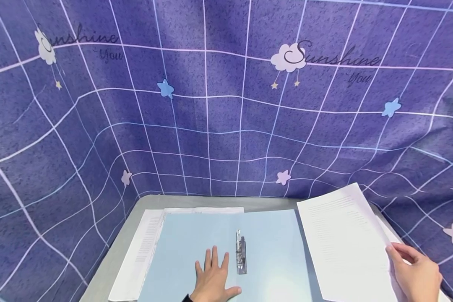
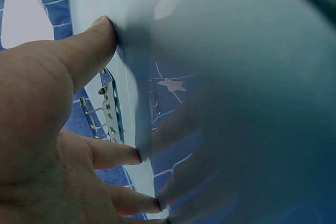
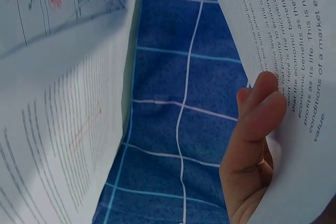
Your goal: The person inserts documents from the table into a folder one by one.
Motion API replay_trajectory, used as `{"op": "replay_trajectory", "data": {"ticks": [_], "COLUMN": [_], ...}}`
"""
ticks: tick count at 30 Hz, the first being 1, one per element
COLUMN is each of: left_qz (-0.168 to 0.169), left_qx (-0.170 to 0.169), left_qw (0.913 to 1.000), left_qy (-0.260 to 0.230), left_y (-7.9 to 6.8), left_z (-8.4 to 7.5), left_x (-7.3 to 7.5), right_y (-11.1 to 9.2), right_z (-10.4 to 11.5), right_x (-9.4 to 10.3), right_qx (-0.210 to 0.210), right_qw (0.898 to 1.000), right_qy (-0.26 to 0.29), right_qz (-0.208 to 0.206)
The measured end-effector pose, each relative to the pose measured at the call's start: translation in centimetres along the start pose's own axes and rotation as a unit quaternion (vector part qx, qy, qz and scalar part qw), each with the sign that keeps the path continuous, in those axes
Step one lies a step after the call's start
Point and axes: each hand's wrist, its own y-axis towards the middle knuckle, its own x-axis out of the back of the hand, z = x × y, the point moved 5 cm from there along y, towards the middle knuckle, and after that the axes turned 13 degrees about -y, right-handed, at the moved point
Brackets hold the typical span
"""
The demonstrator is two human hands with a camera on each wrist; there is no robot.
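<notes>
A light blue folder [image 1: 196, 243] lies spread flat on the table, with a metal lever clip [image 1: 241, 256] along its middle. My left hand [image 1: 212, 279] rests on the folder's left part with fingers spread, the thumb pointing toward the clip. In the left wrist view the fingertips [image 2: 134, 155] press against the glossy folder surface. At the right, my right hand [image 1: 417, 270] pinches the right edge of a printed paper sheet [image 1: 339, 247], raised at a tilt. The right wrist view shows that hand's thumb and fingers [image 3: 257, 114] at the sheet's printed side.
Printed papers [image 1: 137, 256] stick out from beneath the folder's left side. Other pages [image 3: 63, 129], one with red drawings, lie under the raised sheet at the right. The grey table [image 1: 109, 268] ends at a purple grid-patterned cloth [image 1: 226, 105] hanging behind and at both sides.
</notes>
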Motion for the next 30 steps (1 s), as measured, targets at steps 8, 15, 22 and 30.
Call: {"op": "replay_trajectory", "data": {"ticks": [8, 15, 22, 30], "left_qz": [0.002, -0.003, -0.002, -0.012], "left_qx": [0.003, 0.001, 0.000, -0.015], "left_qw": [1.0000, 0.9999, 1.0000, 0.9998], "left_qy": [0.007, 0.011, 0.004, 0.002], "left_y": [0.0, -0.2, -0.2, -0.3], "left_z": [0.1, -0.1, 0.1, -0.2], "left_x": [-0.1, 0.0, 0.0, 0.1], "right_y": [-1.2, -2.6, -4.1, -5.7], "right_z": [1.2, 3.6, 5.7, 7.7], "right_x": [-1.5, -3.3, -5.3, -7.2], "right_qx": [-0.018, 0.013, 0.034, 0.048], "right_qw": [1.000, 0.999, 0.999, 0.997], "right_qy": [-0.003, 0.010, 0.015, 0.038], "right_qz": [0.022, 0.033, 0.039, 0.056]}}
